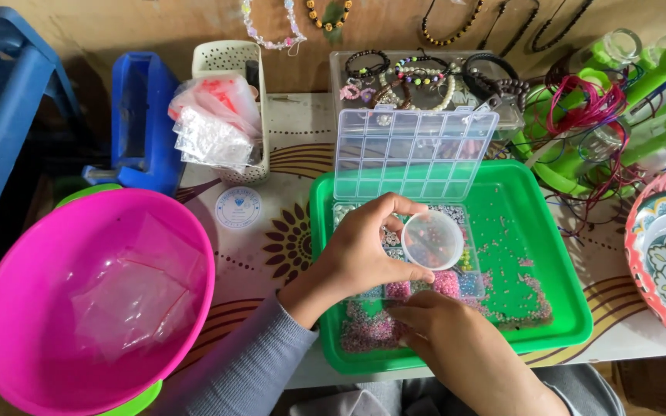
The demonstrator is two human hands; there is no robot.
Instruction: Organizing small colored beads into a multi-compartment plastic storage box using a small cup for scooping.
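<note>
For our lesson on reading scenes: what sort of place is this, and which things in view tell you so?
Probably a home bead-craft table. A clear compartment box of sorted beads sits in a green tray, finished bracelets lie behind it, and the left hand holds a small round container.

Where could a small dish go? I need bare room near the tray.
Bare tablecloth lies between the white basket and the green tray, and beside the round white lid. The tray's right half holds only scattered beads. It is crowded under the left hand, right hand and bead box.
</note>
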